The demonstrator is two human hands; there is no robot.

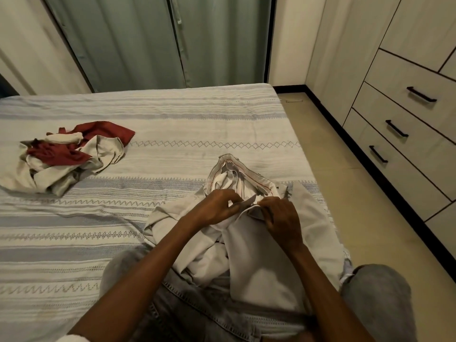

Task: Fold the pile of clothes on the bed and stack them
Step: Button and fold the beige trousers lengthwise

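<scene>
A light beige garment (pixel 261 255) lies crumpled on the bed's near right part and over my lap, its stitched waistband or collar opening (pixel 237 176) turned up at the far end. My left hand (pixel 217 206) pinches a fold of this cloth near the opening. My right hand (pixel 281 215) grips the cloth's edge just beside it, the two hands almost touching. A loose pile of dark red and beige clothes (pixel 64 156) sits unfolded on the bed at the far left, well away from both hands.
The bed (pixel 172 124) has a striped white and blue-grey cover. Green curtains (pixel 160 40) hang behind it. A chest of drawers (pixel 407 114) with black handles stands at the right, across a strip of tan floor (pixel 357 193). My grey-trousered knees are at the bottom.
</scene>
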